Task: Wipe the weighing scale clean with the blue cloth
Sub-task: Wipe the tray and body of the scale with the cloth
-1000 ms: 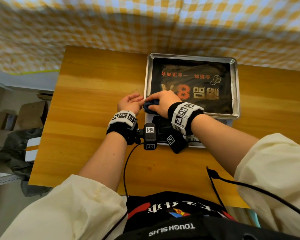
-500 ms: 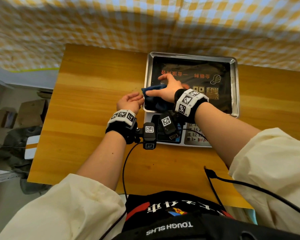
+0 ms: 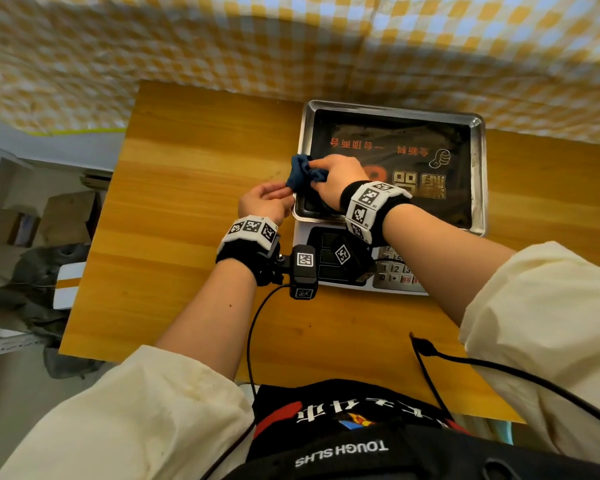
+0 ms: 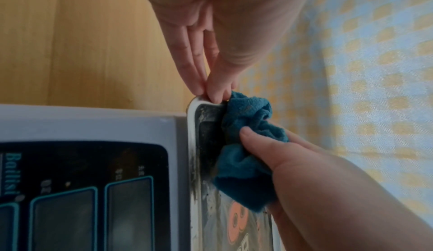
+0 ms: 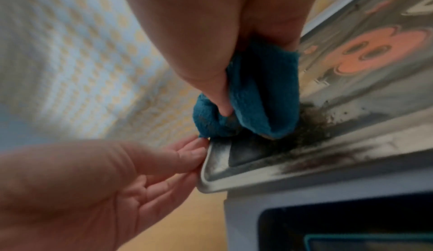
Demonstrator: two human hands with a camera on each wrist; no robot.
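The weighing scale (image 3: 400,276) sits on a wooden table, its steel tray (image 3: 392,108) lined with a dark printed sheet. My right hand (image 3: 333,178) grips the bunched blue cloth (image 3: 303,173) and presses it on the tray's left side near the front corner. In the right wrist view the thumb digs into the cloth (image 5: 257,97), beside dark grime (image 5: 311,120) along the rim (image 5: 281,173). My left hand (image 3: 264,202) rests its straight fingertips (image 4: 199,86) against the outer edge of the tray's corner (image 4: 192,144), next to the cloth (image 4: 248,144). It holds nothing.
The wooden table (image 3: 194,188) is bare left of the scale. A checked yellow and white cloth (image 3: 222,39) hangs behind the table. Cardboard boxes and clutter (image 3: 39,230) lie on the floor to the left. Black cables (image 3: 499,370) trail over the table's front edge.
The right hand swept the cloth from the front left corner farther onto the tray. It has now come back to the left rim with the cloth bunched. The left hand stayed at the corner.
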